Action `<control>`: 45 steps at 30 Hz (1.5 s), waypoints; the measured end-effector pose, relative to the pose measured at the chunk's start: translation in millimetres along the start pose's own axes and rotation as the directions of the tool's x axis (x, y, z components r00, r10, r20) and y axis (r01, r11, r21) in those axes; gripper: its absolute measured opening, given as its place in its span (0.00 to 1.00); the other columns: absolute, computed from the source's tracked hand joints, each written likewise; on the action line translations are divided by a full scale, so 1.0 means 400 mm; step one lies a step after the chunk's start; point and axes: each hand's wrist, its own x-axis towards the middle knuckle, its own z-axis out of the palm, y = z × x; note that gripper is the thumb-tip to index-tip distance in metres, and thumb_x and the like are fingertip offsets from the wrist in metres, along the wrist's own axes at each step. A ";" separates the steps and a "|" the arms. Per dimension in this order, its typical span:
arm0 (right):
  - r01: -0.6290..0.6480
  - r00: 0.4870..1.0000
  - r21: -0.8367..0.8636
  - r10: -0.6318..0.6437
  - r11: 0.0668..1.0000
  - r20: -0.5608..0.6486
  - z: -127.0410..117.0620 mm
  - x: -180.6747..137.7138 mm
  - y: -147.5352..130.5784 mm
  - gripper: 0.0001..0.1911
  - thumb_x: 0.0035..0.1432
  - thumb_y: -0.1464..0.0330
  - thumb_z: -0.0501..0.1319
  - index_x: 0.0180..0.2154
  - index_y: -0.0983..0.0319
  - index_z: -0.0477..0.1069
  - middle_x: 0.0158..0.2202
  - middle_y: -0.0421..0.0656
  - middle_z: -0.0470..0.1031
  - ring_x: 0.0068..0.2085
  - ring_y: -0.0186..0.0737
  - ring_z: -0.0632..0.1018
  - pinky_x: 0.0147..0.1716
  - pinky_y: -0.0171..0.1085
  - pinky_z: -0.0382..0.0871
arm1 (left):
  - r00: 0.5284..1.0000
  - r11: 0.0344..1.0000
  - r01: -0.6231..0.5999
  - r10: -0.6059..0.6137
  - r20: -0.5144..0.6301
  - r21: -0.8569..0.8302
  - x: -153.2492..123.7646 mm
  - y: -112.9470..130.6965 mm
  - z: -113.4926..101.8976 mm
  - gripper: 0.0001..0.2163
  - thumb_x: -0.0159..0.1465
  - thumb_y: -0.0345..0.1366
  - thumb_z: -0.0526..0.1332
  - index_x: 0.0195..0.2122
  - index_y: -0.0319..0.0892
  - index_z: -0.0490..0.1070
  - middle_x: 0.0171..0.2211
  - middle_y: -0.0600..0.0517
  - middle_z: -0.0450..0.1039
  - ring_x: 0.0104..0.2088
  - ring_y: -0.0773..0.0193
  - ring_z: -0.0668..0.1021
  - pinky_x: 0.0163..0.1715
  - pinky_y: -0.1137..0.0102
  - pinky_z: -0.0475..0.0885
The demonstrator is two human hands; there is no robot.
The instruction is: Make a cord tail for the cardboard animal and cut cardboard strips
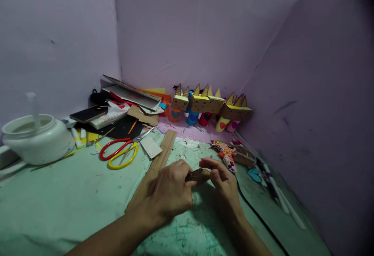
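Observation:
My left hand [175, 188] is closed around a small brown cardboard piece [201, 175] in the middle of the table. The piece has a dark upper edge, and its lower part is hidden by my fingers. At its right end is my right hand [224, 186], with index finger and thumb apart and curved around that end. Whether they touch it I cannot tell. Under my left hand lies a long brown cardboard strip [165, 149], running away from me. Beyond my right hand lies a glue gun [228, 152] wrapped in flowered covering, with a black cord [257, 211].
Scissors [122, 152] with red and yellow handles lie left, beside a grey card [150, 147]. A white pot [37, 141] stands far left. Paper and cardboard sheets [131, 96] are piled behind. Several horned cardboard figures [201, 104] stand by the wall. Pens [271, 182] lie right.

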 end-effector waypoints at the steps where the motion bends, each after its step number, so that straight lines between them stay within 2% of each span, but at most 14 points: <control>1: 0.039 0.999 -0.032 -0.040 0.999 -0.009 0.001 -0.004 0.004 0.21 0.51 0.49 0.55 0.31 0.60 0.74 0.30 0.44 0.74 0.34 0.42 0.73 0.33 0.38 0.65 | 0.999 0.999 -0.021 0.019 0.039 0.042 -0.003 0.004 0.004 0.02 0.52 0.28 0.55 0.25 0.41 0.62 0.27 0.50 0.67 0.28 0.62 0.69 0.26 0.68 0.59; 6: 0.109 0.977 -0.219 -0.145 0.970 -0.157 0.021 -0.015 0.027 0.29 0.59 0.54 0.47 0.12 0.61 0.61 0.12 0.38 0.60 0.16 0.31 0.62 0.18 0.34 0.54 | 0.969 0.971 -0.219 0.205 0.137 0.093 -0.016 0.007 0.040 0.03 0.49 0.28 0.54 0.24 0.41 0.61 0.25 0.49 0.66 0.27 0.62 0.69 0.25 0.68 0.59; 14: -0.071 0.983 0.044 0.077 0.997 -0.167 0.028 -0.004 0.022 0.31 0.58 0.53 0.47 0.09 0.59 0.54 0.08 0.35 0.52 0.14 0.30 0.56 0.16 0.35 0.49 | 0.889 0.896 -0.444 0.441 0.120 -0.009 -0.024 0.005 0.050 0.04 0.51 0.27 0.54 0.23 0.41 0.60 0.23 0.49 0.64 0.26 0.62 0.67 0.25 0.68 0.60; 16: -0.083 0.985 0.060 0.092 0.995 -0.148 0.026 0.002 0.018 0.31 0.58 0.51 0.47 0.09 0.59 0.55 0.09 0.36 0.52 0.14 0.30 0.57 0.17 0.35 0.50 | 0.910 0.916 -0.401 0.401 0.109 -0.028 -0.018 0.005 0.044 0.04 0.51 0.26 0.54 0.22 0.41 0.59 0.23 0.50 0.64 0.26 0.63 0.68 0.25 0.69 0.60; 21: -0.075 0.980 -0.054 0.064 0.996 -0.186 0.020 0.012 0.015 0.31 0.56 0.47 0.44 0.14 0.61 0.63 0.12 0.37 0.59 0.16 0.31 0.60 0.17 0.35 0.51 | 0.992 0.986 -0.094 0.104 0.066 -0.139 -0.001 0.010 0.024 0.05 0.52 0.28 0.57 0.22 0.41 0.60 0.22 0.53 0.64 0.26 0.65 0.68 0.25 0.71 0.59; 25: -0.027 0.969 -0.102 0.001 0.994 -0.247 0.019 0.008 0.022 0.29 0.57 0.51 0.49 0.11 0.60 0.56 0.11 0.35 0.54 0.16 0.30 0.58 0.18 0.35 0.51 | 0.983 0.962 -0.128 0.155 0.097 -0.242 -0.005 0.016 0.027 0.08 0.51 0.28 0.58 0.20 0.41 0.58 0.20 0.55 0.60 0.24 0.67 0.65 0.24 0.71 0.57; 29: -0.124 0.975 -0.006 0.120 0.992 -0.186 0.015 0.015 0.022 0.30 0.56 0.49 0.48 0.11 0.60 0.55 0.11 0.35 0.54 0.16 0.30 0.58 0.18 0.34 0.51 | 0.982 0.940 -0.126 0.163 0.095 -0.317 -0.004 0.022 0.033 0.07 0.51 0.28 0.58 0.19 0.40 0.60 0.19 0.55 0.60 0.23 0.68 0.65 0.24 0.71 0.57; 32: -0.262 0.957 0.125 0.274 0.957 -0.095 0.009 0.032 0.021 0.31 0.53 0.45 0.46 0.14 0.61 0.61 0.12 0.37 0.58 0.16 0.31 0.61 0.18 0.33 0.54 | 0.996 0.939 0.056 -0.030 0.081 -0.340 0.011 0.021 0.022 0.05 0.51 0.31 0.59 0.20 0.39 0.64 0.20 0.54 0.63 0.23 0.68 0.66 0.23 0.72 0.58; 34: -0.264 0.958 0.293 0.286 0.919 -0.033 0.002 0.041 0.024 0.29 0.52 0.44 0.47 0.22 0.62 0.68 0.19 0.40 0.69 0.22 0.35 0.69 0.22 0.34 0.62 | 0.976 0.872 0.218 -0.203 0.082 -0.438 0.025 0.013 0.009 0.04 0.50 0.33 0.59 0.21 0.38 0.67 0.20 0.54 0.65 0.22 0.68 0.66 0.23 0.73 0.59; 36: -0.186 0.981 0.381 0.195 0.906 0.014 -0.006 0.044 0.028 0.24 0.53 0.48 0.51 0.34 0.60 0.72 0.35 0.44 0.74 0.36 0.41 0.74 0.34 0.38 0.68 | 0.923 0.709 0.364 -0.361 0.132 -0.604 0.039 -0.001 -0.001 0.07 0.48 0.36 0.60 0.21 0.38 0.66 0.17 0.55 0.64 0.18 0.71 0.64 0.19 0.74 0.58; 38: -0.120 0.991 0.350 0.092 0.929 0.097 -0.012 0.040 0.030 0.21 0.50 0.53 0.59 0.43 0.57 0.70 0.48 0.46 0.70 0.47 0.45 0.70 0.44 0.43 0.65 | 0.863 0.501 0.445 -0.460 0.208 -0.742 0.049 -0.017 -0.004 0.09 0.46 0.38 0.62 0.20 0.38 0.64 0.13 0.58 0.60 0.15 0.73 0.61 0.15 0.76 0.54; 40: -0.107 0.975 0.298 0.042 0.949 0.217 -0.012 0.033 0.029 0.27 0.46 0.56 0.64 0.48 0.56 0.66 0.53 0.47 0.64 0.51 0.48 0.68 0.47 0.46 0.63 | 0.823 0.339 0.467 -0.504 0.261 -0.817 0.055 -0.029 -0.003 0.11 0.44 0.38 0.64 0.19 0.38 0.63 0.12 0.58 0.59 0.13 0.74 0.60 0.13 0.78 0.51; 42: -0.104 0.944 0.259 0.013 0.960 0.330 -0.009 0.026 0.025 0.35 0.42 0.56 0.67 0.53 0.55 0.61 0.56 0.49 0.61 0.51 0.50 0.68 0.47 0.48 0.64 | 0.804 0.254 0.481 -0.510 0.306 -0.840 0.059 -0.035 0.000 0.10 0.43 0.36 0.64 0.19 0.38 0.63 0.12 0.58 0.60 0.13 0.75 0.61 0.12 0.78 0.51; 45: 0.019 0.928 0.148 -0.072 0.989 0.366 0.000 0.018 0.020 0.40 0.41 0.59 0.68 0.56 0.53 0.56 0.58 0.49 0.55 0.54 0.50 0.65 0.48 0.47 0.64 | 0.768 0.175 0.527 -0.516 0.378 -0.832 0.061 -0.037 0.004 0.09 0.47 0.35 0.63 0.21 0.36 0.64 0.14 0.55 0.63 0.13 0.76 0.62 0.11 0.79 0.51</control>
